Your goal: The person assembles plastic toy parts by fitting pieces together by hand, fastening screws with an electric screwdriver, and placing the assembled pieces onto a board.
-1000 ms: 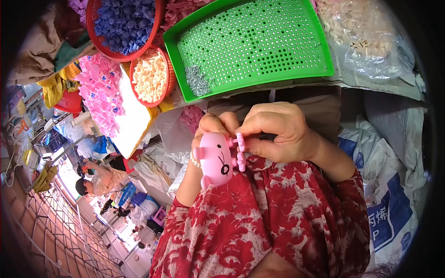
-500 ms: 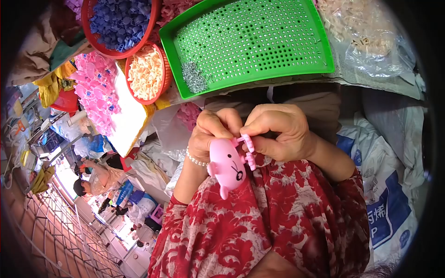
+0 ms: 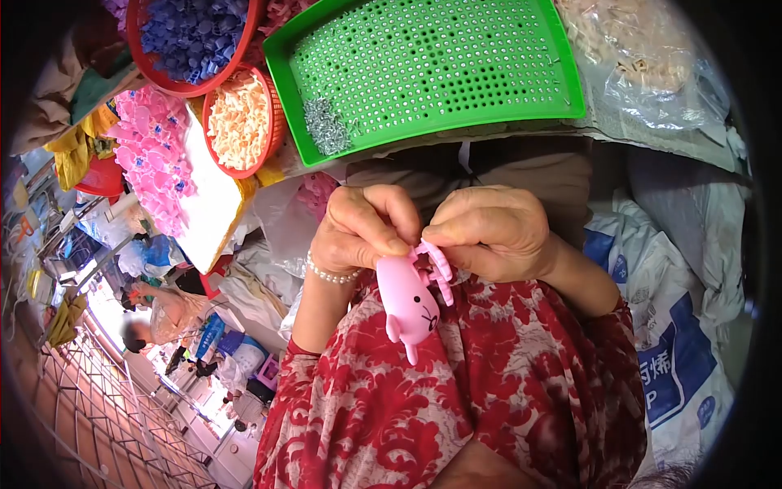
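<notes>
A pink plastic toy piece (image 3: 401, 295) with a small printed animal face and short stubs hangs over my lap, face end down. My left hand (image 3: 362, 228), with a beaded bracelet at the wrist, is closed on its upper end between thumb and fingers. Beside that end, a thin pink toothed plastic part (image 3: 441, 265) is pinched by the thumb and fingers of my right hand (image 3: 495, 232). The two pink pieces meet near my left thumb tip; whether they are joined there I cannot tell.
In front stands a green perforated tray (image 3: 436, 129) with small metal pins (image 3: 327, 129) in its near left corner. Baskets of blue parts (image 3: 195, 37) and cream parts (image 3: 238, 122) sit to its left, beside piled pink parts (image 3: 153, 155). A plastic bag (image 3: 652, 73) lies at right.
The pink toy has turned slightly, its face pointing more downward and to the right. Both hands keep their grips. The tray and baskets appear a little further left and up.
</notes>
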`<state>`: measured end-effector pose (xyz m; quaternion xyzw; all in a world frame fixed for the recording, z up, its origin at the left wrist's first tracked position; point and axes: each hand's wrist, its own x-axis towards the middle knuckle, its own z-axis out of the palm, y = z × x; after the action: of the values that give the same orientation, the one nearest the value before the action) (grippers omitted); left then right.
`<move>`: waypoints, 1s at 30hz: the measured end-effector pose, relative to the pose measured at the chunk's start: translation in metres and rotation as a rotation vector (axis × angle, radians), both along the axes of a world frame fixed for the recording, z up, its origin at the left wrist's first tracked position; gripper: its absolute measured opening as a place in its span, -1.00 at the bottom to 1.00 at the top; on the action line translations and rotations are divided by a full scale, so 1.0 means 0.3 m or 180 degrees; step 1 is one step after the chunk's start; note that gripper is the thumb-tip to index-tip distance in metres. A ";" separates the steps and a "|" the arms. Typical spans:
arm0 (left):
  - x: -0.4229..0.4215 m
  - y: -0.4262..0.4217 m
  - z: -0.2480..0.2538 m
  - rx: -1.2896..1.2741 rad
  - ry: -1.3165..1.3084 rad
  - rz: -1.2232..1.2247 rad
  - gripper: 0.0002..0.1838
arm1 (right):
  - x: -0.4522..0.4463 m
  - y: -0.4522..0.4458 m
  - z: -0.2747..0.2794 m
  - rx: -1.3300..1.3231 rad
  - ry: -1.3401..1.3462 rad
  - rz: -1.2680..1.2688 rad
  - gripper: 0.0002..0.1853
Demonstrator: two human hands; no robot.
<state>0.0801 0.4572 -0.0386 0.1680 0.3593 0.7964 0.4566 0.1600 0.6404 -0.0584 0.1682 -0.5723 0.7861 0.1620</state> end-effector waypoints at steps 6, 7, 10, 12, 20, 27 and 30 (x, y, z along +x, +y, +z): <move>-0.004 0.007 0.008 -0.0085 0.0236 0.0016 -0.81 | -0.002 0.005 -0.007 -0.0012 0.0035 0.0049 -0.84; -0.005 0.007 0.010 -0.0150 0.0293 0.0029 -0.81 | -0.003 0.005 -0.008 -0.0030 0.0019 0.0061 -0.84; -0.004 0.009 0.016 -0.0243 0.0327 0.0079 -0.81 | -0.006 0.018 0.003 -0.0083 -0.0188 0.0256 -0.83; -0.007 0.010 0.010 -0.0197 0.0357 0.0083 -0.81 | -0.007 0.016 0.002 -0.0078 -0.0187 0.0256 -0.84; -0.007 0.002 -0.015 -0.0143 0.0187 0.0018 -0.80 | -0.016 0.027 -0.002 0.0257 0.0006 0.0229 -0.82; -0.023 0.002 -0.007 -0.0186 0.0171 0.0011 -0.81 | -0.025 0.013 0.002 0.0452 -0.0038 0.0113 -0.78; -0.008 -0.007 -0.016 -0.0100 0.0008 0.0032 -0.81 | -0.024 0.000 0.001 0.0450 0.0034 0.0048 -0.78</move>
<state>0.0776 0.4553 -0.0433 0.1600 0.3731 0.7927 0.4547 0.1529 0.6405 -0.0580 0.1878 -0.6243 0.7439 0.1468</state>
